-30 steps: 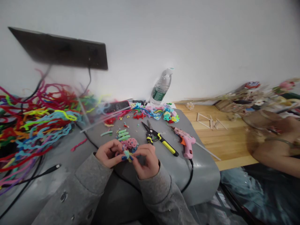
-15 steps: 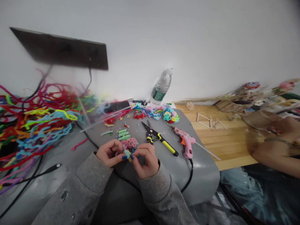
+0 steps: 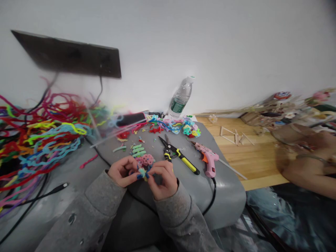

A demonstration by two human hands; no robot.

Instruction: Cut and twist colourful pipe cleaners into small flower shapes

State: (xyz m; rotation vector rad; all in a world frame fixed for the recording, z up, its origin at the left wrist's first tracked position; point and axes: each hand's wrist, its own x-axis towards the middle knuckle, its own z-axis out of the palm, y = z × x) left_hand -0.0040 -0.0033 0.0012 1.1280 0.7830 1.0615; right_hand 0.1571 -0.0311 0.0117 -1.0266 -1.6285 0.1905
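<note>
Between my left hand [image 3: 125, 171] and my right hand [image 3: 163, 178] is a small pipe-cleaner piece [image 3: 143, 172] in pale blue-green and yellow. Fingertips with dark blue nails pinch it from both sides and hide part of it. Just beyond the hands lie pink pipe-cleaner flowers [image 3: 147, 159] and several pale green pipe-cleaner pieces [image 3: 139, 150]. Yellow-and-black pliers [image 3: 181, 155] rest open to the right of my right hand. Farther right, a pink glue gun [image 3: 208, 159] lies on its side with a white glue stick out of its back.
A heap of colourful pipe cleaners [image 3: 52, 140] covers the left side. A water bottle [image 3: 181, 98] leans at the wall behind finished pipe-cleaner flowers [image 3: 190, 127]. Black cables cross the grey mat [image 3: 225, 203]. On the right, another person's arm [image 3: 309, 168] is over the wooden table [image 3: 252, 157] with wooden sticks [image 3: 236, 136].
Both hands keep their pinch on the pipe-cleaner piece with hardly any movement. The other person's arm at the right has shifted slightly.
</note>
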